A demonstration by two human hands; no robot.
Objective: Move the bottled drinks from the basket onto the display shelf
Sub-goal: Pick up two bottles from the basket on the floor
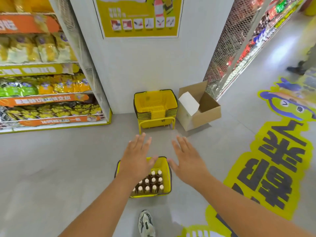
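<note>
A sneakered foot point(146, 223) is seen on the shop floor as the left hand point(136, 157) and right hand point(187, 160), fingers spread and empty, are held above brown bottled drinks point(151, 184) standing in the yellow basket point(164, 165); a first bottle apparently remains to be gripped and carried to the display shelf point(51, 98).

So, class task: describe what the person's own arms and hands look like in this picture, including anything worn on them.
Both arms are bare from the bottom edge of the frame to the wrist: no sleeves show. The left hand and right hand wear no gloves, and no rings, watch or bracelets can be seen. Both hands look slightly blurred. Nothing is marked on them.
</note>
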